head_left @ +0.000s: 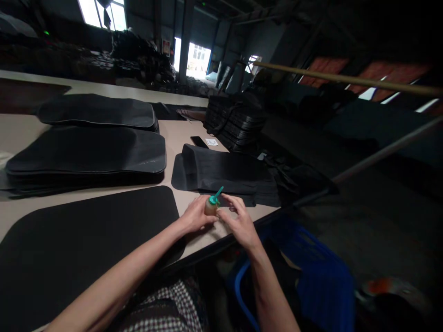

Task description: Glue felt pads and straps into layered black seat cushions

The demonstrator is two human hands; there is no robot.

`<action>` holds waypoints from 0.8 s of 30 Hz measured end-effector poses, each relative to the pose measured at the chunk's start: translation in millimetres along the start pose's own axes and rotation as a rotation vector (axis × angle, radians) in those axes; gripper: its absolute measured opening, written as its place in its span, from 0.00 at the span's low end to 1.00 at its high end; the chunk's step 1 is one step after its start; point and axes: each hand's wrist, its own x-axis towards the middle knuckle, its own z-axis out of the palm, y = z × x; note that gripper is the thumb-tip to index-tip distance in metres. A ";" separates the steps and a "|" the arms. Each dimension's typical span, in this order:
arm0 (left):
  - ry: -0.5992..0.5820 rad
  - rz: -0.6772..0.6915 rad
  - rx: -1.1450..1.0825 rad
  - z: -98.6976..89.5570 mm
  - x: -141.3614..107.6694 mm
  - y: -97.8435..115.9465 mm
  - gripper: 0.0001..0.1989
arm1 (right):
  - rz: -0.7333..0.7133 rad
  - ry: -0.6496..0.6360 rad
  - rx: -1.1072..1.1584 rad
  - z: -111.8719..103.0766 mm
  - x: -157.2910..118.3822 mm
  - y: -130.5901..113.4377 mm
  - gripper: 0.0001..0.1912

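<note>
A small squeeze bottle with a green nozzle cap stands upright near the table's front edge. Wrapped round its left side is my left hand, closed on the bottle. My right hand is at the bottle's other side, fingers curved and apart, thumb close to the cap; whether the thumb touches it I cannot tell. A large black sheet with rounded corners lies flat to the left of my hands. Just beyond the bottle are several black fabric pieces, lying overlapped.
Two stacks of black sheets, a near stack and a far stack, sit on the left of the table. A phone and a white label lie by a dark pile. A blue basket stands below the right edge.
</note>
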 end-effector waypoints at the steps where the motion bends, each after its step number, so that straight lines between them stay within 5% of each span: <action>1: 0.009 0.025 -0.031 -2.3 -2.2 5.4 0.29 | -0.050 -0.021 -0.023 -3.3 0.1 -6.9 0.24; 6: 0.001 0.047 -0.290 -25.1 -26.7 42.8 0.26 | -0.154 -0.186 0.175 -14.6 6.7 -54.8 0.17; 12: -0.216 0.011 -0.574 -64.7 -77.5 82.2 0.23 | -0.336 -0.498 0.188 -13.0 17.0 -106.3 0.23; 18: -0.432 0.094 -0.603 -97.2 -128.8 98.3 0.27 | -0.385 -0.882 0.492 30.3 -4.3 -161.1 0.18; 24: -0.407 0.189 -0.424 -127.4 -174.6 92.1 0.23 | -0.443 -0.879 0.524 72.3 -33.9 -187.3 0.17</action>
